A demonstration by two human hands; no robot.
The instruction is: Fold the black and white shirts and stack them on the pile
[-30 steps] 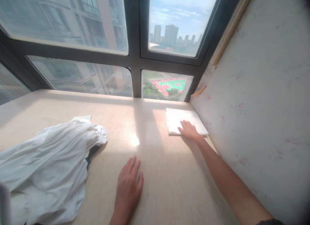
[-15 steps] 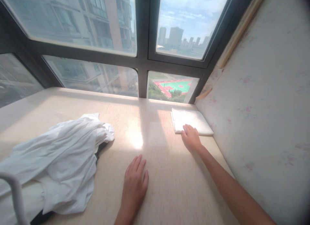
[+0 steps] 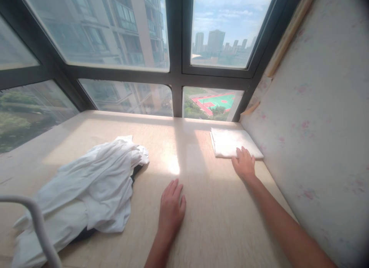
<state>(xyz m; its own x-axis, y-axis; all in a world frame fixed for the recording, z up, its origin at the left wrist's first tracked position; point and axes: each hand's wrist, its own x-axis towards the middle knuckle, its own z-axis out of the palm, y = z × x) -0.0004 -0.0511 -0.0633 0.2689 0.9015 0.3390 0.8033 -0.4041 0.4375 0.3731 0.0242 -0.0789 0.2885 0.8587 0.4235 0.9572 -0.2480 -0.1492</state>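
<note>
A folded white cloth (image 3: 230, 139) lies flat at the back right, close to the wall. My right hand (image 3: 244, 163) rests at its front edge, fingers apart and fingertips on the cloth, gripping nothing. Nearer the middle, my left hand (image 3: 172, 206) lies on the pale wooden surface (image 3: 207, 210), holding nothing, its fingers extended and the thumb apart. On the left is a rumpled pile of white cloth (image 3: 98, 183), with something dark showing from beneath it.
A light curved bar (image 3: 37, 218) rises at the lower left. Dark window frames (image 3: 176, 75) border the surface at the back, and a flower-patterned wall (image 3: 317, 125) runs along the right.
The whole view has swung slightly left, so things appear farther right. My right hand has shifted slightly right along the folded cloth's front edge. My left hand stays on the surface.
</note>
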